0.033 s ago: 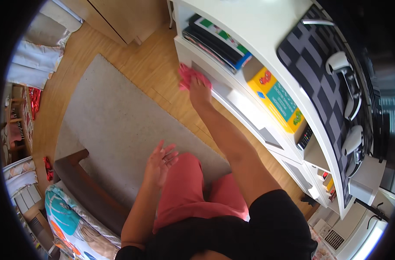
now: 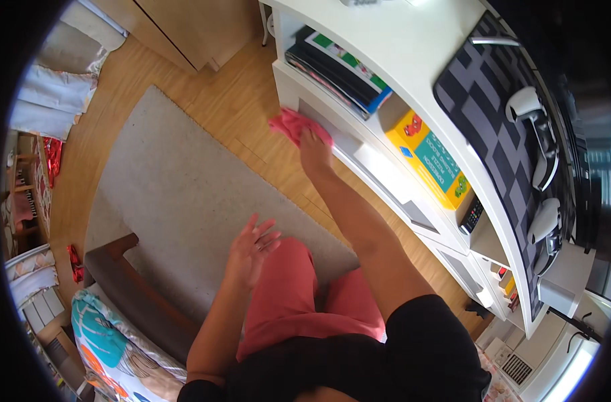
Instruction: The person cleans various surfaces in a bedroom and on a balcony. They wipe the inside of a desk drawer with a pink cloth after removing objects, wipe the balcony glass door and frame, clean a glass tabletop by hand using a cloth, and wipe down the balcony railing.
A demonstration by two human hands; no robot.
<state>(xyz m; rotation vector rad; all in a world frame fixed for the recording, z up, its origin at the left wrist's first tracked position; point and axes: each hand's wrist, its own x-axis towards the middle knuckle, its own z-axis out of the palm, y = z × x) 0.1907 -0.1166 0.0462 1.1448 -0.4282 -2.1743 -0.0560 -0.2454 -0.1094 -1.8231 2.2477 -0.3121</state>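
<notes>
Tracking this through the head camera, working outward from the body. Closest to me: the pink trousers (image 2: 282,281), one knee forward. Beside that knee is the left hand (image 2: 253,249), fingers loosely spread, nothing in it, hanging over the grey rug (image 2: 158,171). Right arm is stretched well out, so the reach looks long; I judge lost balance is the main body risk, caused by leaning further with the left hand braced on nothing.

Farther out, the right hand (image 2: 315,153) has its fingers closed together over the pink cloth (image 2: 288,126). Cloth is bunched up against the left part of the white cabinet's (image 2: 399,47) lower front, a loose end sticking out past the fingertips above the wood floor (image 2: 241,130). Underside hidden and slightly blurred: can't tell how firm the hold is. A weak hold could let it slip or drop; that loose end could snag on a panel edge.

On the shelf just above: stacked folders (image 2: 335,72), then the yellow box (image 2: 446,171) and the black remote (image 2: 471,216). A raised elbow or careless pull-back could knock these. Game controllers (image 2: 545,221) sit on the checkered mat (image 2: 479,80) up top, well apart from the hand; lower risk, unless the cabinet gets bumped.
</notes>
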